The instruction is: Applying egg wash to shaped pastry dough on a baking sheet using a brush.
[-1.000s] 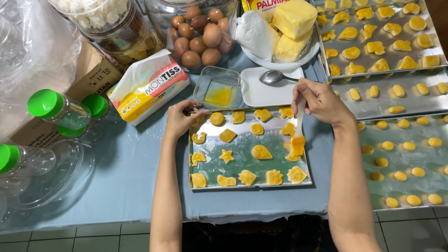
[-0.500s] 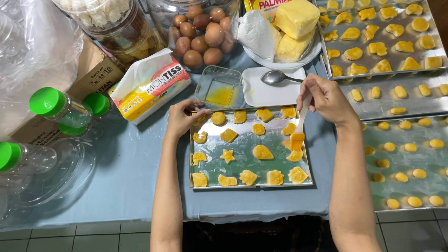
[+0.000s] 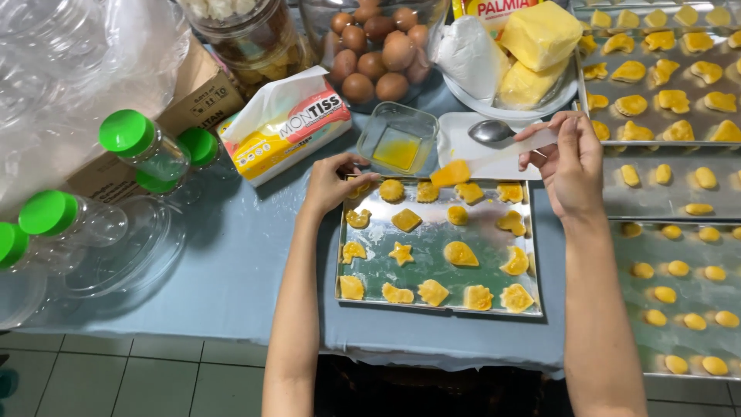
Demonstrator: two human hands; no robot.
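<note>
Fingers (image 3: 356, 165) of the left hand (image 3: 332, 184) are curling loosely over the top-left corner of the metal baking tray (image 3: 437, 247), touching its rim and closing on nothing that can be seen. To their left, clear plastic jars with green lids (image 3: 127, 131) are lying on the blue-covered desk (image 3: 231, 255), and a tissue pack (image 3: 284, 123) is sitting just above the hand. On the tray, yellow dough shapes (image 3: 461, 253) are lying in rows, among them a star (image 3: 400, 252). Just beyond the tray's top edge a small square glass dish (image 3: 398, 139) is holding yellow liquid, and a spoon (image 3: 494, 131) is resting on a white plate beside it. Farther right, the right hand (image 3: 570, 164) is pinching the pale handle of a brush (image 3: 494, 161) between thumb and fingertips, its yellow-coated tip hovering over the tray's top row. At the far right, more trays of dough pieces (image 3: 671, 100) are lying side by side, with blocks of butter (image 3: 540, 35) behind them.
</note>
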